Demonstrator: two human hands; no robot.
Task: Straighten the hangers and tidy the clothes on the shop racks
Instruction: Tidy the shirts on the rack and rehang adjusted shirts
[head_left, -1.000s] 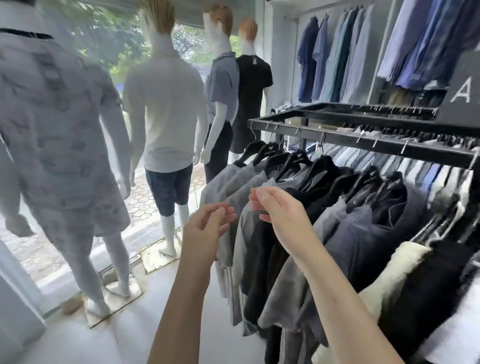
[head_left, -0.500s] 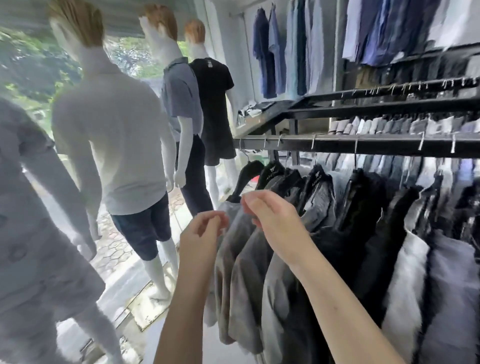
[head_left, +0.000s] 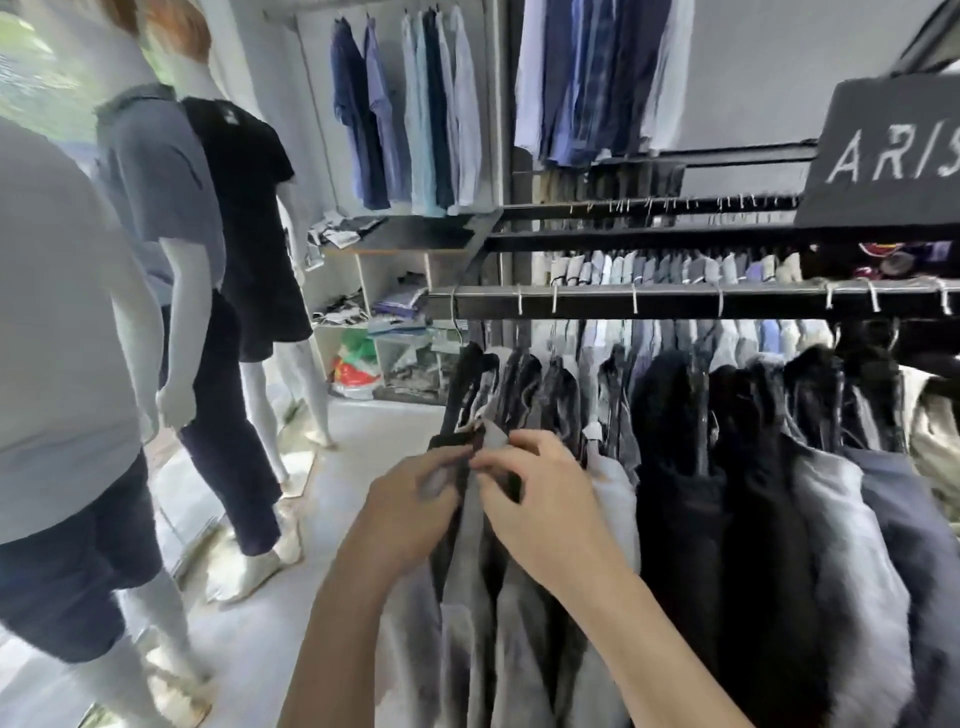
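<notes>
1. Grey shirt hangs first on the rail, near end.
2. Left hand and right hand pinch its collar edges, seemingly; view blurred.
3. Draw edges together evenly; keep shoulders level, pull gently.

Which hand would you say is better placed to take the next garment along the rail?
Probably the right hand: it pinches the grey shirt on the side facing the white garment next along, close beside it. The left hand holds the shirt's outer edge, farther away.
</notes>
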